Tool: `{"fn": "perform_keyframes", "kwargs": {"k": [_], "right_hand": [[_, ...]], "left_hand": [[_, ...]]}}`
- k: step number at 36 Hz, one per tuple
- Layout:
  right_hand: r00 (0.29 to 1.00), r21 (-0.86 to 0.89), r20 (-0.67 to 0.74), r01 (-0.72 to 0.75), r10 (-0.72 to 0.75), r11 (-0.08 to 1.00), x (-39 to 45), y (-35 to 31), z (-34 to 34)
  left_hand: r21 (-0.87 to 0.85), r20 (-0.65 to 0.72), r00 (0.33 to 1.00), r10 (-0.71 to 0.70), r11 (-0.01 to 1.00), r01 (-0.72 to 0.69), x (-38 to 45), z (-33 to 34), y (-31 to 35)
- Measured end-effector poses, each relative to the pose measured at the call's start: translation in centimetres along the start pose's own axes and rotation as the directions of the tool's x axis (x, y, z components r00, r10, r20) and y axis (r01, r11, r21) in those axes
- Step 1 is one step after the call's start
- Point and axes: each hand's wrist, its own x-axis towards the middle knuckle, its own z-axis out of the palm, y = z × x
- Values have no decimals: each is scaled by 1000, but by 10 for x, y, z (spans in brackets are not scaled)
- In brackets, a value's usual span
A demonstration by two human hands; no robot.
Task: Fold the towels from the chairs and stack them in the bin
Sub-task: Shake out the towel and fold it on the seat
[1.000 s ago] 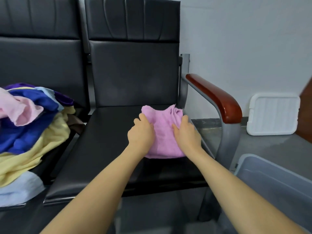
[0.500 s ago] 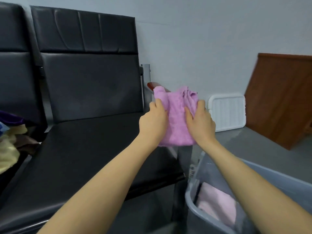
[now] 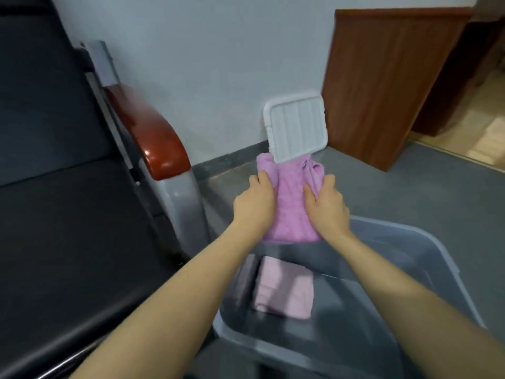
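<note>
A folded purple-pink towel [image 3: 291,203] hangs in the air between both my hands, above the far end of the grey plastic bin [image 3: 426,242]. My left hand [image 3: 255,205] grips its left side and my right hand [image 3: 326,205] grips its right side, thumbs on top. Inside the bin lies a folded pale pink towel [image 3: 284,292] on the bottom. The black chair [image 3: 62,214] stands to the left, its seat bare in this view.
The chair's red-brown armrest [image 3: 149,135] on a grey metal leg stands just left of the bin. A white ribbed lid [image 3: 296,124] leans against the wall behind the towel. A brown wooden panel [image 3: 382,83] stands at the right on the grey floor.
Both hands lifted the purple-pink towel off the chair seat and carried it right, past the armrest, to above the bin. The view swung right; the towel pile is out of sight.
</note>
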Motion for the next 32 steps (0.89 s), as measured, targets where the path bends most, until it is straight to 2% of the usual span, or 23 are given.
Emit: {"fn": "perform_keyframes", "kwargs": {"k": [7, 12, 16, 23, 27, 30, 32], "right_hand": [[959, 6, 214, -193, 187, 981, 5, 92, 52], [912, 83, 297, -320, 283, 944, 2, 143, 99], [927, 265, 328, -274, 181, 925, -10, 173, 125], [905, 316, 396, -294, 156, 902, -32, 225, 167], [857, 269, 459, -385, 234, 883, -41, 241, 180], [854, 197, 486, -314, 186, 929, -47, 256, 193], [834, 154, 531, -270, 151, 951, -52, 264, 199]], "left_hand": [[-129, 279, 950, -143, 974, 185, -5, 103, -3], [-37, 461, 867, -189, 972, 231, -4, 164, -16], [-46, 529, 807, -261, 941, 334, -4, 201, -25], [20, 609, 768, -199, 972, 236, -16, 251, -46], [102, 658, 732, -177, 984, 147, -23, 276, -54], [231, 689, 700, -188, 972, 34, -32, 292, -56], [304, 681, 719, -136, 947, -108, -38, 298, -58]]}}
